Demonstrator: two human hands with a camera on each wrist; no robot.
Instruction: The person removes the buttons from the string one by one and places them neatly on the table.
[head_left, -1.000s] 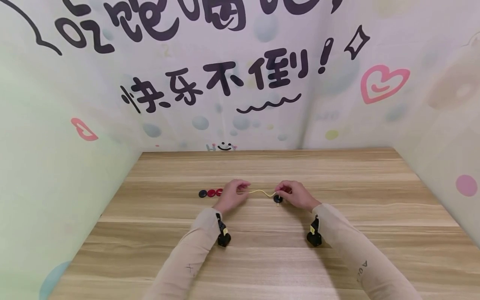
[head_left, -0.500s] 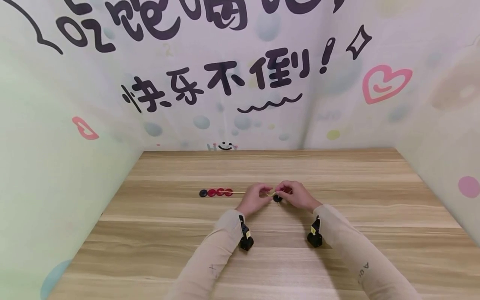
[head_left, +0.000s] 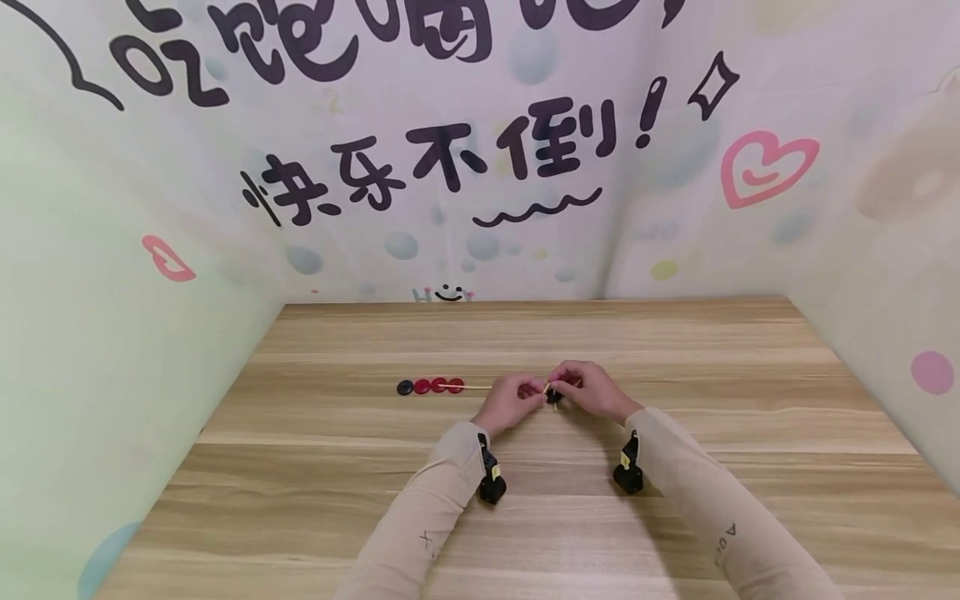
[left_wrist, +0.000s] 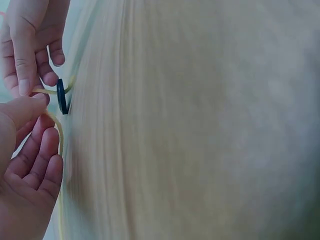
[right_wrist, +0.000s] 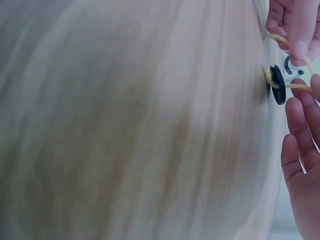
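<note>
A yellow cord [head_left: 478,387] runs from the red buttons to my two hands. My left hand [head_left: 512,402] pinches it between thumb and finger; in the left wrist view, slack cord [left_wrist: 61,142] hangs below those fingertips. Right beside it, my right hand [head_left: 592,390] pinches the cord close above a black button [head_left: 554,397]. In the right wrist view the cord passes through this black button [right_wrist: 278,85], which hangs tilted on edge, and a short end pokes out on its other side. The fingertips of both hands nearly meet, partly hiding the cord between them.
Left of my hands, another black button [head_left: 406,387] and three red buttons [head_left: 422,386] lie in a row on the wooden table [head_left: 525,533]. Cord lies across the right-hand red ones. A printed backdrop [head_left: 420,233] stands behind the table's far edge.
My left hand has moved right, from beside the red buttons to my right hand, uncovering the last red button. It now pinches the cord by the black button. My right hand has stayed in place.
</note>
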